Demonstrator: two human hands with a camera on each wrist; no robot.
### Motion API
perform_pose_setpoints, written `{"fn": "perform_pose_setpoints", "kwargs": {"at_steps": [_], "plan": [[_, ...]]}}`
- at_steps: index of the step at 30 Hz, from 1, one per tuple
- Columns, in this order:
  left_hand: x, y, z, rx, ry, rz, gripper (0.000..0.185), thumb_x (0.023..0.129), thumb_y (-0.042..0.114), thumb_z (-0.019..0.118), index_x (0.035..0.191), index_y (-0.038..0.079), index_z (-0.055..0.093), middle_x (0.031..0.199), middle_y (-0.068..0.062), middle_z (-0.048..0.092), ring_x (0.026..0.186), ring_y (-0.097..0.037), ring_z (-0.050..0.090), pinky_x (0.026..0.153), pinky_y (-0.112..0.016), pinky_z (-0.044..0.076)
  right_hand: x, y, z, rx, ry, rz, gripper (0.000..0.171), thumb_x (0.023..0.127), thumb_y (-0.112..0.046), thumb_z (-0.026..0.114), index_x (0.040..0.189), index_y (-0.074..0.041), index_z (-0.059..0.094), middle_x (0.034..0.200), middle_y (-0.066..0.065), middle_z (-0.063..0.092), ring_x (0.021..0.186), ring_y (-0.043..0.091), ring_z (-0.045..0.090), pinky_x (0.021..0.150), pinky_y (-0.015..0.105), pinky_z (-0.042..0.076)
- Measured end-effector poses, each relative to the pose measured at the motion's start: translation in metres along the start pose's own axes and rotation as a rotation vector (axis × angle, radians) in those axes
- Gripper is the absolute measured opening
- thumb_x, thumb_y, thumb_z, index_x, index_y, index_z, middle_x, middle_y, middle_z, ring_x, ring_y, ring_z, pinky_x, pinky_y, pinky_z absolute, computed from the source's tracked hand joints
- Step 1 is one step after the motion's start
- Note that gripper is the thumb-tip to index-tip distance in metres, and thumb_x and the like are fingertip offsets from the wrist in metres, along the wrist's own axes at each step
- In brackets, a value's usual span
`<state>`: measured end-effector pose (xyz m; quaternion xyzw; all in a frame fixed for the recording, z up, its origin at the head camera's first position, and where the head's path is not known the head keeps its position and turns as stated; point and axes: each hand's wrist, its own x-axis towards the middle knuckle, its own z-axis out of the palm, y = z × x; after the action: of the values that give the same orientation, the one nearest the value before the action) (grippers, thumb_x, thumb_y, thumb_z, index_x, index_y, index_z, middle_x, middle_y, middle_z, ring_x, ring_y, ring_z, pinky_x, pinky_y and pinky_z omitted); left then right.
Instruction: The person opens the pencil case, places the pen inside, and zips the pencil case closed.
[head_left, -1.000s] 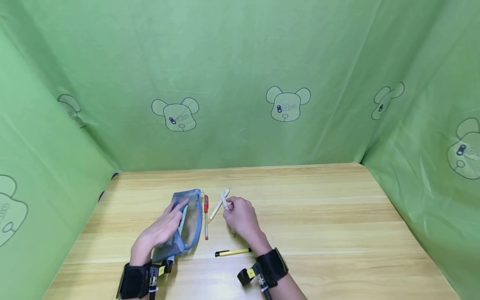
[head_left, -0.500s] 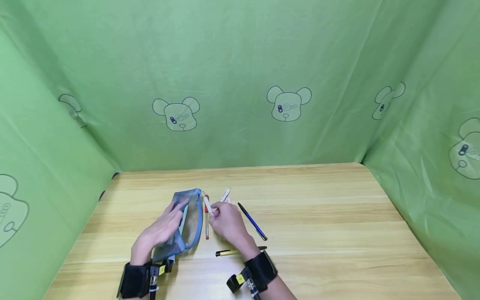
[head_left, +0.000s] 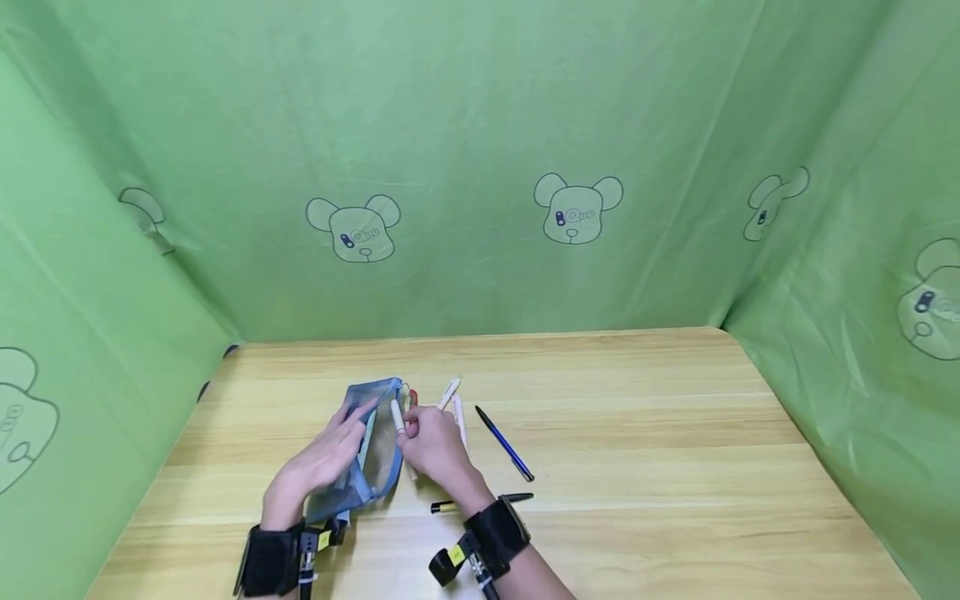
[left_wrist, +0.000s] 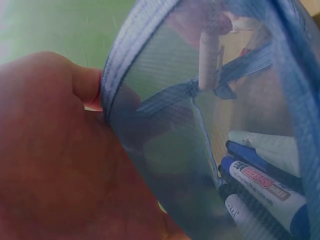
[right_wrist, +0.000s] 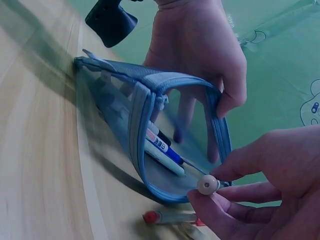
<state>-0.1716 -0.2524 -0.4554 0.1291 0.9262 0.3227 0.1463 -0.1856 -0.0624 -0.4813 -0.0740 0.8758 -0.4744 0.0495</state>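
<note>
My left hand (head_left: 322, 458) holds the blue mesh pencil case (head_left: 330, 504) at its rim, thumb on one side of the wall and fingers on the other, with the zip undone and the mouth facing right. Between thumb and fingertips my right hand (head_left: 437, 446) pinches a white pen (head_left: 397, 415) at that mouth. The right wrist view shows the pen's round end (right_wrist: 207, 185) towards the camera. Inside the case lie several pens and markers, among them a white marker with a blue cap (left_wrist: 267, 187).
A red pen (head_left: 413, 398) lies beside the case, mostly behind my right hand. Two white pens (head_left: 450, 390) rest just beyond that hand. Further right is a blue pen (head_left: 510, 448). A yellow-and-black pen (head_left: 444, 506) sits partly under my right wrist. Green cloth (head_left: 480, 283) surrounds the table.
My right hand has moved left with the white pen, from beside the other white pens to the case's mouth, uncovering the blue pen. The left hand and the case have stayed in place.
</note>
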Motion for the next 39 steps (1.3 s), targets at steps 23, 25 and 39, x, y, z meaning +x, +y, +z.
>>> {"fn": "perform_pose_setpoints", "kwargs": {"at_steps": [23,25,39], "plan": [[-0.001,0.0,0.001,-0.01,-0.013,-0.005,0.056,0.112,0.023,0.014,0.163,0.002,0.02,0.167,-0.026,0.014,0.152,-0.051,0.0,0.117,-0.073,0.008,0.001,-0.005,0.006,0.115,-0.004,-0.038,0.027,0.09,0.001,0.067,0.116,0.002,0.074,0.084,0.0,0.071,0.062,0.005,0.062,0.054,0.02,0.053],[-0.001,0.0,0.0,-0.01,-0.009,-0.001,0.056,0.112,0.023,0.013,0.163,0.002,0.02,0.167,-0.026,0.014,0.152,-0.052,0.0,0.117,-0.073,0.008,-0.001,-0.002,0.001,0.094,-0.021,-0.056,0.028,0.089,0.0,0.067,0.116,0.001,0.074,0.086,0.0,0.071,0.067,0.005,0.062,0.058,0.02,0.054],[0.006,0.009,0.006,0.0,0.006,0.004,0.056,0.112,0.024,0.014,0.163,0.004,0.022,0.167,-0.029,0.011,0.153,-0.05,0.002,0.118,-0.071,0.008,-0.025,0.017,-0.04,-0.077,-0.097,-0.17,0.028,0.088,0.001,0.067,0.115,-0.001,0.074,0.088,0.001,0.072,0.074,0.006,0.063,0.068,0.019,0.055]]}}
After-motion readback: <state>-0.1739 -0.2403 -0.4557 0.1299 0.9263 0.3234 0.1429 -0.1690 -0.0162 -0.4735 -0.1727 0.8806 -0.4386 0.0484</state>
